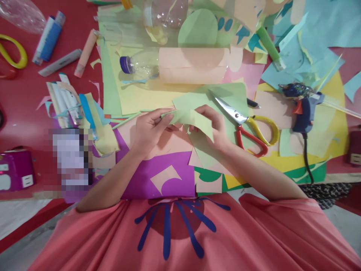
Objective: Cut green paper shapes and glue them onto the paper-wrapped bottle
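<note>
Between my two hands is a strip of pale green paper [201,122], bent and held off the table. My left hand [153,128] pinches its left end between thumb and fingers. My right hand [214,126] grips it near the right end, which curls down over the fingers; some fingertips are hidden behind it. Just beyond them lies a plastic bottle [143,64] with a purple cap, wrapped in peach paper [194,66]. Scissors [239,120] with red and yellow handles rest slightly open on green paper, right of my right hand.
A blue glue gun [304,109] with its cord lies at the right. Markers [66,99] and a pixelated object [72,158] are at the left. Another clear bottle [166,15] stands at the back. Purple paper [175,169] and scraps cover the red table [17,98].
</note>
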